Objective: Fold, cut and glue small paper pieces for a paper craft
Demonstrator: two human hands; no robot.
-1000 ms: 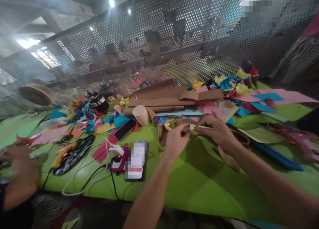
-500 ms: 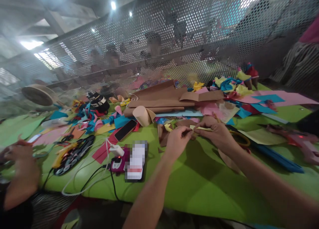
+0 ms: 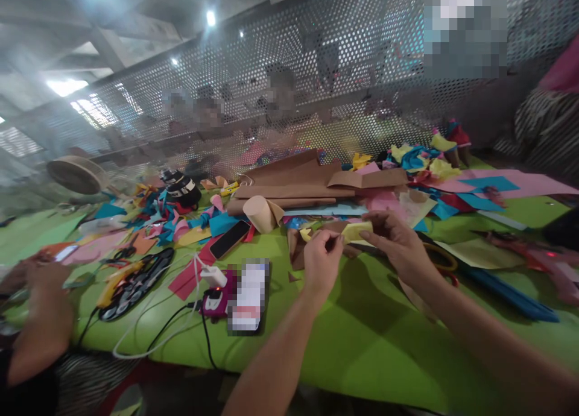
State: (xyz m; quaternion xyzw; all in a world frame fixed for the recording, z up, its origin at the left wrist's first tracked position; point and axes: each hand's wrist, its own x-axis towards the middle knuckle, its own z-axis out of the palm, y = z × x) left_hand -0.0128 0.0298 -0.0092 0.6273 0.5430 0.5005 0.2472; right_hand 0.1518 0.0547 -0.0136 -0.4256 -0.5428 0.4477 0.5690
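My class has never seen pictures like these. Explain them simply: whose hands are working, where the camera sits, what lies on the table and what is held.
There is no robot here. A person works with bare hands, and the one view comes from a camera worn on their head, looking forward and down. The right hand holds a small yellow paper. The left hand has its fingertips at the paper's edge; whether they grip it is unclear. On the green table lie brown paper sheets, a beige paper roll, a dark phone, a lit phone and many coloured scraps. At far left, another person's arm reaches in.
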